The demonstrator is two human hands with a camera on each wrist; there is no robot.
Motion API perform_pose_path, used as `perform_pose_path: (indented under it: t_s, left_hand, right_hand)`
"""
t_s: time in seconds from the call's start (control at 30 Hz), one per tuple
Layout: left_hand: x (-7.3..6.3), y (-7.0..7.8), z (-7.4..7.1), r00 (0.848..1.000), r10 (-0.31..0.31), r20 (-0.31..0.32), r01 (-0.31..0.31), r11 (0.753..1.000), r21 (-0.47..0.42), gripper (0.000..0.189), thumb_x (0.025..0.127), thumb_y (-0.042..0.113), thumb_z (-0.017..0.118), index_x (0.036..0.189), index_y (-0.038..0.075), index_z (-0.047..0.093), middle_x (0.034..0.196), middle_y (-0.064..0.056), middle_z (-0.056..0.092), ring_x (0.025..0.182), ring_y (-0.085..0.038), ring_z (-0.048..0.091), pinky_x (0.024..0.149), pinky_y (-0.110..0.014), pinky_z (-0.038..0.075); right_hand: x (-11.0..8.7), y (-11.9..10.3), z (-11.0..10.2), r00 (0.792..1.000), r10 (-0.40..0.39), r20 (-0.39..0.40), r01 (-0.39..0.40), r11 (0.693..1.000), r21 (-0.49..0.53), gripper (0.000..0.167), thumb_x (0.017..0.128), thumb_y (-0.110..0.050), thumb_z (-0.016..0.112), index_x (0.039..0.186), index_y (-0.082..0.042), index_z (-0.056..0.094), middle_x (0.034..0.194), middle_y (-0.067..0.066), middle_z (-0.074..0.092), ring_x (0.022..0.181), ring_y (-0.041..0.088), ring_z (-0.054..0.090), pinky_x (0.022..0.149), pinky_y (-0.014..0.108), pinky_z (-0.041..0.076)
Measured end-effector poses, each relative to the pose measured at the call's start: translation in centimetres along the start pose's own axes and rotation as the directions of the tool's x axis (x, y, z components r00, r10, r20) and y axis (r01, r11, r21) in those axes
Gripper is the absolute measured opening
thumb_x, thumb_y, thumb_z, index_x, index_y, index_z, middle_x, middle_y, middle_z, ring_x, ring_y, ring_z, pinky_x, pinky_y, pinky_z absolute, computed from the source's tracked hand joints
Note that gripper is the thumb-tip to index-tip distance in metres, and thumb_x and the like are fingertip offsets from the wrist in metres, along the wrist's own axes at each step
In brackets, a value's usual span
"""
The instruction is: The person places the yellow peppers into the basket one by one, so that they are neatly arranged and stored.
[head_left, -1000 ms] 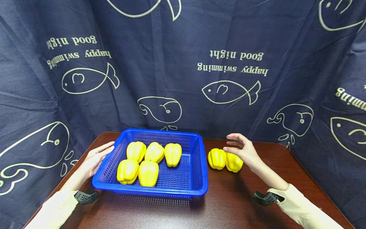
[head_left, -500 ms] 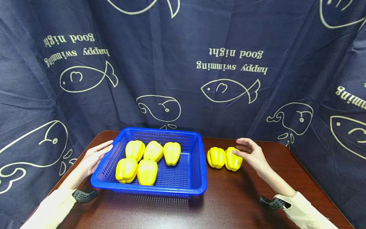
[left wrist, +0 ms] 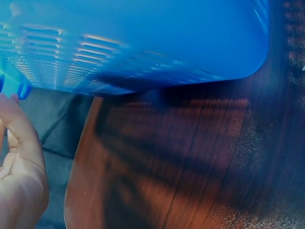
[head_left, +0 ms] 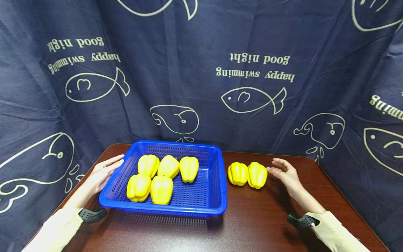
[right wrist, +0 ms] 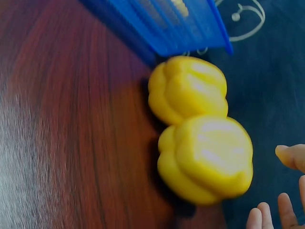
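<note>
Several yellow bell peppers (head_left: 169,167) lie in a blue perforated basket (head_left: 163,209). Along the basket's left side rests my left hand (head_left: 102,176), its fingers extended against the rim; in the left wrist view the hand (left wrist: 21,171) shows at the left edge, fingertips by the rim. To the right of the basket, two more bell peppers lie side by side and touching, one nearer the basket (head_left: 238,174), the other farther right (head_left: 257,175). Just right of that second pepper, my right hand (head_left: 285,175) hovers with loosely bent fingers, holding nothing.
Everything stands on a dark reddish-brown wooden table (head_left: 252,224). A navy curtain (head_left: 201,87) with fish and whale drawings hangs behind the table and along both sides. Both wrists wear a black strap, the right strap (head_left: 303,221) below the right hand.
My right hand has moved right and slightly down, from above the two loose peppers to beside them. The peppers, basket and left hand hold their places; the view has shifted slightly.
</note>
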State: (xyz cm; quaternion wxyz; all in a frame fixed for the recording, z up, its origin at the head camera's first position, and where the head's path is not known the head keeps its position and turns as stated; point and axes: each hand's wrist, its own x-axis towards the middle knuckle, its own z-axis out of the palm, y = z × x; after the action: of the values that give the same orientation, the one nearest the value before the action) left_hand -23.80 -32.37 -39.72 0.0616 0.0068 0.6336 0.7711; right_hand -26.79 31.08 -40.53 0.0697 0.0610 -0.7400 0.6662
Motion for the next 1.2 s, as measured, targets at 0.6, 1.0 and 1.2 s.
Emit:
perform_pose_path:
  t_s: [0.6, 1.0, 1.2]
  left_hand:
    - [0.0, 0.0, 0.5, 1.000, 0.002, -0.005, -0.002, 0.999, -0.047, 0.026, 0.100, 0.019, 0.052, 0.107, 0.038, 0.068, 0.098, 0.015, 0.072, 0.086, -0.007, 0.071, 0.073, -0.024, 0.058]
    - [-0.2, -0.1, 0.5, 1.000, -0.004, -0.003, 0.004, 0.997, -0.072, 0.025, 0.100, 0.019, 0.052, 0.110, 0.035, 0.068, 0.099, 0.013, 0.073, 0.086, -0.008, 0.071, 0.072, -0.024, 0.058]
    - [-0.2, -0.3, 0.4, 1.000, 0.004, -0.007, -0.005, 0.997, -0.077, 0.026, 0.100, 0.019, 0.052, 0.116, 0.034, 0.067, 0.100, 0.014, 0.072, 0.088, -0.007, 0.071, 0.074, -0.023, 0.058]
  right_hand:
    - [1.1, 1.9, 0.4, 0.982, 0.163, 0.093, -0.148, 0.977, -0.153, 0.078, 0.086, -0.029, 0.072, 0.144, 0.003, 0.030, 0.142, 0.025, 0.038, 0.092, -0.011, 0.055, 0.080, 0.013, 0.050]
    - [1.5, 2.6, 1.3, 0.965, 0.237, 0.111, -0.213, 0.958, -0.194, 0.076, 0.087, -0.027, 0.070, 0.145, 0.001, 0.030, 0.139, 0.015, 0.043, 0.091, -0.008, 0.056, 0.079, 0.015, 0.049]
    - [1.5, 2.1, 1.9, 0.942, 0.310, 0.130, -0.275, 0.933, -0.232, 0.075, 0.091, -0.025, 0.066, 0.149, -0.002, 0.025, 0.151, 0.020, 0.027, 0.094, -0.005, 0.052, 0.081, 0.016, 0.047]
